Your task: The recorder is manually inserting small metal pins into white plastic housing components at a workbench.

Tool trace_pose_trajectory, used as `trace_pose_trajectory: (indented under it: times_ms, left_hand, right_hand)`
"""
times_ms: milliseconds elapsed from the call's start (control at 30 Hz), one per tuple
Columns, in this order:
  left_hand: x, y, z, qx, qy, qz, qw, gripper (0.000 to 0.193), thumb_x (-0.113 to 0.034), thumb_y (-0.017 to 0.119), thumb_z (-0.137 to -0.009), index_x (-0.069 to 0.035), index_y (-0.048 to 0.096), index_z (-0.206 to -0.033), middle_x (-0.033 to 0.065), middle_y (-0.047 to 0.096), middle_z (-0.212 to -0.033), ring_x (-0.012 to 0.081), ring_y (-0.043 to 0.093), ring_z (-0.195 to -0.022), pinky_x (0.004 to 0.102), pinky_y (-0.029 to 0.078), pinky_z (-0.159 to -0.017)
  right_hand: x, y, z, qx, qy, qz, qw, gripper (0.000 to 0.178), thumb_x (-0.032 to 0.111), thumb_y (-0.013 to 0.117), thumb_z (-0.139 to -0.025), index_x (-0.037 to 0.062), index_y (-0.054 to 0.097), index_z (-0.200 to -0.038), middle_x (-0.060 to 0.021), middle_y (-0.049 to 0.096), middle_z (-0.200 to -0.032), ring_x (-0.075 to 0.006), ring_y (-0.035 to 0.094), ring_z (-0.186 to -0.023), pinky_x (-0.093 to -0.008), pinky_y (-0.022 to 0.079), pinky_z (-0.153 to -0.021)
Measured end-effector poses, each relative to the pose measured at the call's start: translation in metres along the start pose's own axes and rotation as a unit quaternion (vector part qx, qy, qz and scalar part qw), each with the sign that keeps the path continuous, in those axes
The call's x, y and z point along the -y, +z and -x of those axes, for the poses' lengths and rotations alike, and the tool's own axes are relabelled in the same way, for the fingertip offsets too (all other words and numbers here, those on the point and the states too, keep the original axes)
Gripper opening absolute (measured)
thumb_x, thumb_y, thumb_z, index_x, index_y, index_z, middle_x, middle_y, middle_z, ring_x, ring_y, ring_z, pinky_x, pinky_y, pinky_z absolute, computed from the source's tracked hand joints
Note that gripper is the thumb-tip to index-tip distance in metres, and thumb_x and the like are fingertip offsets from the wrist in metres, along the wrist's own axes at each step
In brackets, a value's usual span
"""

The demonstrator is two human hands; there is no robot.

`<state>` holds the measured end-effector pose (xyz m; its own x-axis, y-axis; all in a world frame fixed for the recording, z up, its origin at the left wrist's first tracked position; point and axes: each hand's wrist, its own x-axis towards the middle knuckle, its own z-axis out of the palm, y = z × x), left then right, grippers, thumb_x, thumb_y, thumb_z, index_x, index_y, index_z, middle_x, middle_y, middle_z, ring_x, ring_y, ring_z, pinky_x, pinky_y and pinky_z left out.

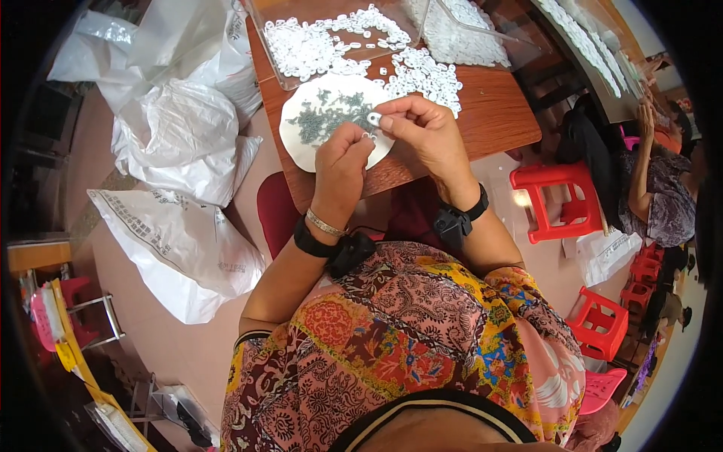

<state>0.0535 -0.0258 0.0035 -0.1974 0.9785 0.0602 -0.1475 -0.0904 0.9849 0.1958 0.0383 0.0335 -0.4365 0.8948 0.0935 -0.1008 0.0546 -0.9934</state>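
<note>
My right hand [431,135] pinches a small white oval plastic piece with a hole [374,119] between thumb and fingers. Close beside it, my left hand [343,162] is closed in a pinch; what its fingertips hold is too small to make out. Both hands are over the near right part of a round white plate [295,147]. Many tiny dark grey pieces [320,124], perhaps screws, lie scattered on the plate. Behind it, loose white plastic pieces [425,79] like the held one are spread on the brown wooden table [489,113].
A clear tray [285,81] of white pieces and a filled clear plastic bag [459,34] occupy the table's far side. White sacks [177,143] stand at the left. Red stools [557,200] and a seated person [655,181] are to the right.
</note>
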Motion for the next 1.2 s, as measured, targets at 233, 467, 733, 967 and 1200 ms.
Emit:
trace_pose_trajectory:
  times_ms: [233, 467, 733, 967, 1200]
  left_hand:
    - [0.001, 0.000, 0.000, 0.002, -0.013, 0.003, 1.000, 0.015, -0.010, 0.052, -0.084, -0.003, 0.050, -0.072, -0.0011, 0.044, -0.055, 0.0060, 0.039, -0.049, 0.0249, 0.031, -0.045]
    - [0.005, 0.000, -0.002, 0.000, 0.000, -0.018, 1.000, 0.016, -0.010, 0.052, -0.083, -0.002, 0.049, -0.070, 0.0013, 0.042, -0.054, 0.0080, 0.039, -0.049, 0.0272, 0.032, -0.046]
    - [0.009, -0.001, -0.004, -0.003, 0.005, -0.032, 0.999, 0.018, -0.010, 0.052, -0.084, -0.001, 0.047, -0.069, 0.0027, 0.041, -0.053, 0.0089, 0.039, -0.049, 0.0284, 0.032, -0.046]
    - [0.000, 0.000, -0.003, -0.007, -0.081, 0.087, 0.993, 0.019, -0.010, 0.052, -0.085, -0.005, 0.051, -0.067, -0.0022, 0.046, -0.054, 0.0053, 0.040, -0.045, 0.0213, 0.030, -0.042]
    - [0.002, 0.000, -0.004, -0.002, -0.087, 0.117, 0.989, 0.022, -0.015, 0.051, -0.087, -0.005, 0.052, -0.067, -0.0008, 0.047, -0.053, 0.0065, 0.041, -0.043, 0.0217, 0.030, -0.040]
  right_hand:
    - [-0.001, 0.001, 0.000, 0.005, 0.012, 0.000, 1.000, 0.016, 0.003, 0.064, -0.084, -0.0006, 0.067, -0.099, -0.0019, 0.064, -0.082, -0.0065, 0.057, -0.073, -0.0196, 0.046, -0.068]
    - [0.001, 0.003, 0.003, -0.003, -0.001, 0.042, 0.999, 0.017, 0.006, 0.066, -0.083, -0.0017, 0.067, -0.098, 0.0015, 0.064, -0.079, -0.0023, 0.055, -0.070, -0.0169, 0.044, -0.063]
    - [-0.002, 0.001, 0.004, 0.043, -0.005, 0.070, 0.997, 0.019, 0.006, 0.067, -0.083, -0.0013, 0.066, -0.100, 0.0016, 0.064, -0.081, -0.0028, 0.056, -0.072, -0.0183, 0.046, -0.065]
    - [-0.004, 0.000, 0.007, 0.093, -0.011, 0.115, 0.989, 0.030, -0.002, 0.064, -0.081, 0.0000, 0.059, -0.111, 0.0042, 0.056, -0.086, -0.0035, 0.052, -0.079, -0.0178, 0.044, -0.072]
    - [-0.006, 0.001, 0.008, 0.077, -0.020, 0.139, 0.987, 0.027, 0.000, 0.064, -0.079, -0.0007, 0.061, -0.105, 0.0036, 0.057, -0.080, -0.0035, 0.051, -0.073, -0.0189, 0.044, -0.067]
